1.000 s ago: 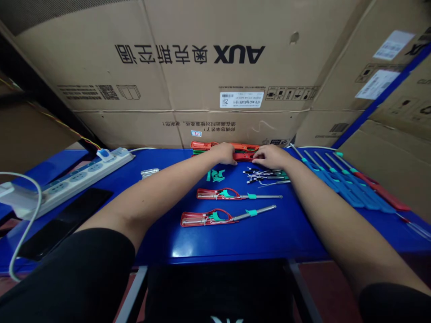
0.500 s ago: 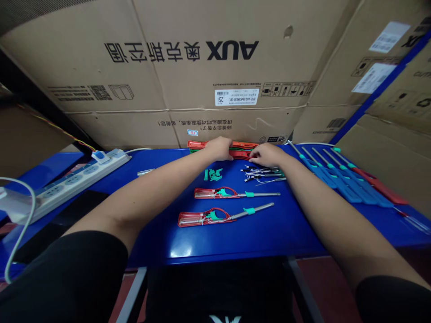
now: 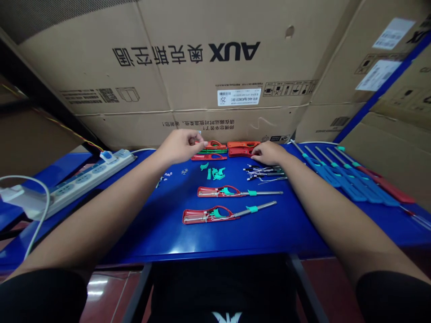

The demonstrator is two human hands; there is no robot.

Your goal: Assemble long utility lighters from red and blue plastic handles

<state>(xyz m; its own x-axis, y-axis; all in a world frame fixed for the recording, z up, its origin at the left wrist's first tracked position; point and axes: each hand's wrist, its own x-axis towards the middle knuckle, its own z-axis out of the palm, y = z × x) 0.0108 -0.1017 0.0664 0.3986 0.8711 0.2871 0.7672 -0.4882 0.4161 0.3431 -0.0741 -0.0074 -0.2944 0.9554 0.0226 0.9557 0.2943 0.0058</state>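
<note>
My left hand (image 3: 183, 146) hovers just in front of the left stack of red, orange and green lighter shells (image 3: 210, 157). Its fingers are loosely curled, thumb apart, and nothing shows in them. At the right-hand stack of red and orange lighter shells (image 3: 239, 152), my right hand (image 3: 268, 154) has its fingers bent round the near red shell's right end; the fingertips are partly hidden. Small green plastic parts (image 3: 218, 173) lie in front of the stacks. Nearer to me are two open red lighter shells, the upper one (image 3: 204, 192) and the lower one (image 3: 191, 217), fitted with metal tubes, wires and green triggers.
Wired black igniters and metal rods (image 3: 266, 172) lie below my right hand. Several blue lighters (image 3: 340, 177) and a red one (image 3: 387, 184) line the right side. A white power strip (image 3: 84, 177) stands left. Cardboard boxes (image 3: 188, 89) wall off the back.
My left hand has lifted off the shells and moved left, uncovering the left stack and small parts on the table. My right hand stays at the right stack. The view has shifted slightly.
</note>
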